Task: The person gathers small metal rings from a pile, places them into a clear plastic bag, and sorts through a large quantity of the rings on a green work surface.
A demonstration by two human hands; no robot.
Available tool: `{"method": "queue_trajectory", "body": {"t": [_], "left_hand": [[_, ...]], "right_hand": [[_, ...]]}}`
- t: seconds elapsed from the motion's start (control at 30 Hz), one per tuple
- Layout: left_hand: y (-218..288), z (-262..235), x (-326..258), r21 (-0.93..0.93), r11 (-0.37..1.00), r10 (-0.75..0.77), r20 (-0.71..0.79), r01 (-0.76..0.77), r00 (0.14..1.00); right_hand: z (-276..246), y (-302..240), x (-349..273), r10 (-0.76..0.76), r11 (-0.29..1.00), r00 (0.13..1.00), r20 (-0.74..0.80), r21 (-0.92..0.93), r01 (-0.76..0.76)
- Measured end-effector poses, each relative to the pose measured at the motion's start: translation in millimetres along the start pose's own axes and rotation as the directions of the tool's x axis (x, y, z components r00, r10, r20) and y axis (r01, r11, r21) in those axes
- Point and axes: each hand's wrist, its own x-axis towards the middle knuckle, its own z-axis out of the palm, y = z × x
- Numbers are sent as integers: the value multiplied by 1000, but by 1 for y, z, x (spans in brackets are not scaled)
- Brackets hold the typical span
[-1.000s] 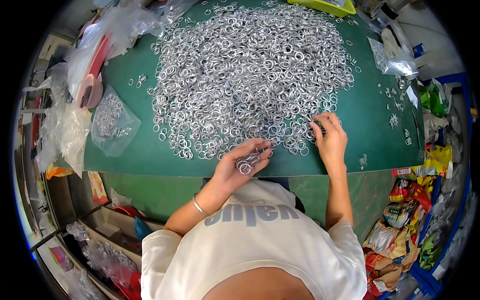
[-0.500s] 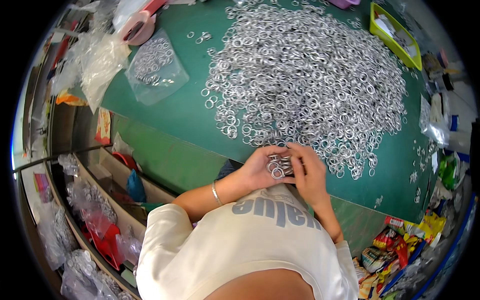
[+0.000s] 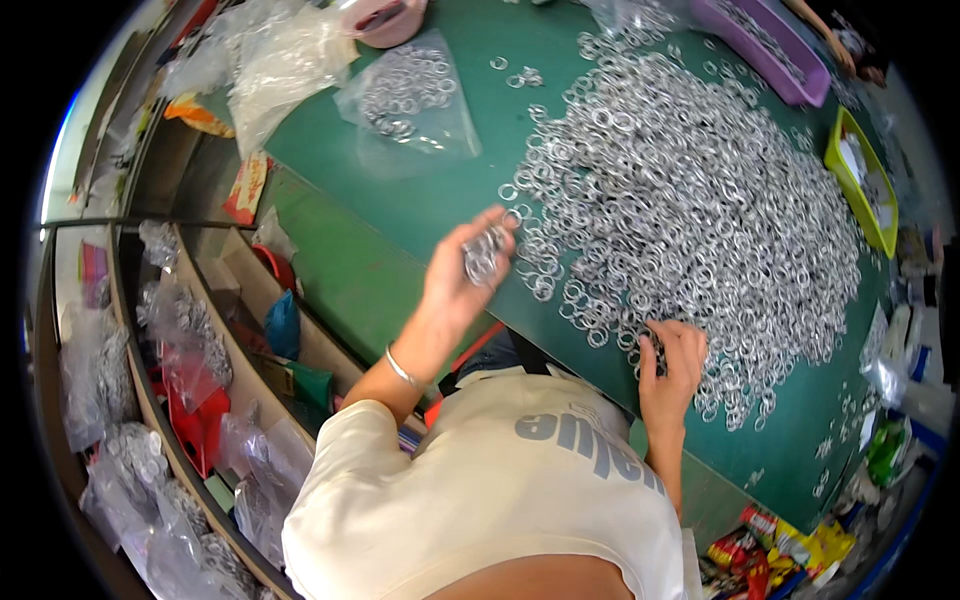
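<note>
A broad heap of silvery metal rings [image 3: 690,190] covers the right side of the green table. In my left hand [image 3: 452,275], raised over the table's near edge, a small bunch of metal rings [image 3: 484,256] lies cupped in curled fingers. My right hand [image 3: 676,365] rests at the near edge of the heap, thumb and fingers apart, with no ring visibly gripped. Its fingertips touch or nearly touch the rings there. Left of the heap, a clear plastic bag [image 3: 440,135] with more rings inside lies flat.
A pink bowl [image 3: 390,25], a purple tray [image 3: 745,35] and a yellow-green basket [image 3: 850,190] stand around the table [image 3: 330,150]. Shelf compartments with bagged rings [image 3: 150,470] line my left. Colourful packets [image 3: 780,545] lie at lower right. Another person's hand [image 3: 840,50] shows at the far right.
My hands have moved apart: the left went up and left with the rings, the right went to the heap's near edge. The view has shifted, revealing more of the purple tray and another person.
</note>
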Motion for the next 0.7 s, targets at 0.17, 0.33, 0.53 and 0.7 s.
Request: {"method": "queue_trajectory", "body": {"t": [0.17,0.33,0.53,0.7], "left_hand": [[86,-12,71,-3,957,285,-187,-290,940],[139,31,115,21,785,600,-274,-619,752],[130,24,115,318,627,758,-35,-711,652],[59,16,69,526,517,762,76,-675,643]], "right_hand": [[17,-4,1,-18,968,991,130,-245,50],[28,2,-4,-24,945,993,112,-321,59],[29,0,-2,-34,962,996,77,-269,53],[25,3,-5,-34,976,999,27,-212,39]]}}
